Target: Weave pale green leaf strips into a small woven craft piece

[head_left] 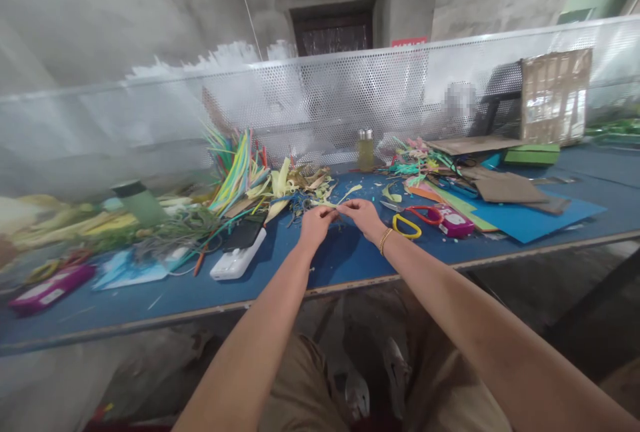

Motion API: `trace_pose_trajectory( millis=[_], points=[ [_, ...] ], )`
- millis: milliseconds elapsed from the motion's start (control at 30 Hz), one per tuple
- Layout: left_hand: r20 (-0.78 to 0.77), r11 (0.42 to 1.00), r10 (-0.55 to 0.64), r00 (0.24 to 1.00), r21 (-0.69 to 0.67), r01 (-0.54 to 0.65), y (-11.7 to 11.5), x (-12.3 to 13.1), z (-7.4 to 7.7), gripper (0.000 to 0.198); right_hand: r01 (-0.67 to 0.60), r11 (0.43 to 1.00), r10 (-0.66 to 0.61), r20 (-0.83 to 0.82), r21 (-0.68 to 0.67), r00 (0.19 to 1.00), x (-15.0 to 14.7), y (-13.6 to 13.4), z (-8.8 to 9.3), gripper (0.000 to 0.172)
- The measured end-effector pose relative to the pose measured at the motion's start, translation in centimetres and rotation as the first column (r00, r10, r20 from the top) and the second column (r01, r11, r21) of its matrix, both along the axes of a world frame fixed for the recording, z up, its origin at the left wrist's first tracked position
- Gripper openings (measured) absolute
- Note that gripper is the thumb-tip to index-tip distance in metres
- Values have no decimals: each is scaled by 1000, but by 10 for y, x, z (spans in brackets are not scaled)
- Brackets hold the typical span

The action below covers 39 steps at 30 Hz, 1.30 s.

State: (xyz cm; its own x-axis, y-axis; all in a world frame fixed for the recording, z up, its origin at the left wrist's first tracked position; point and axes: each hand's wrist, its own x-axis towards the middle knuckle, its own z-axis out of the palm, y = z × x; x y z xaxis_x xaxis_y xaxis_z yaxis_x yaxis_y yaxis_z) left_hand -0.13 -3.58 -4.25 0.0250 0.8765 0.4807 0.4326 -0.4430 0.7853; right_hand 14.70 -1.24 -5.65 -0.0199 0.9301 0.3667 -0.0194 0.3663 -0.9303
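Observation:
In front of me, just above the blue tabletop [345, 255], both my hands meet with fingertips pinched. A thin pale-green strip [353, 191], which looks like corn husk, runs between them. My left hand [316, 225] is closed on its left part. My right hand [365, 217], with a gold bracelet at the wrist, pinches it close beside; its free end points up and away. Right of the right hand lie scissors with yellow and red handles [407, 227]. Beyond the left hand is a heap of pale husks [283, 181].
Colourful stems [237, 169] stand at the left behind a black phone [244, 232] and a white device [239, 262]. A purple pack [455, 220], blue sheet [545, 215] and cardboard pieces [507, 185] lie right. A yellowish bottle [366, 152] stands by the perforated screen [345, 79].

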Motion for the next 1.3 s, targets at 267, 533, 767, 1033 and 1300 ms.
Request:
trace_pose_trajectory(
  millis=[267,533,767,1033,1300],
  points=[
    [70,998,-19,997,-54,22,2,3,-3,23,22,1000,-22,53,5,998,0,3,-3,22],
    [142,996,34,989,-90,-21,12,-2,-12,17,-21,1000,21,67,-14,998,-3,4,-3,14],
    [162,993,20,987,-116,-1,14,-2,-13,17,-44,997,46,21,-66,999,-5,6,-1,6],
    [165,991,-3,986,-134,25,12,0,-14,17,-2,1000,2,20,-17,1000,-2,10,-7,16],
    [205,994,0,979,-110,23,10,1,-10,26,38,999,-38,54,-3,998,-2,13,-10,15]
  ],
)
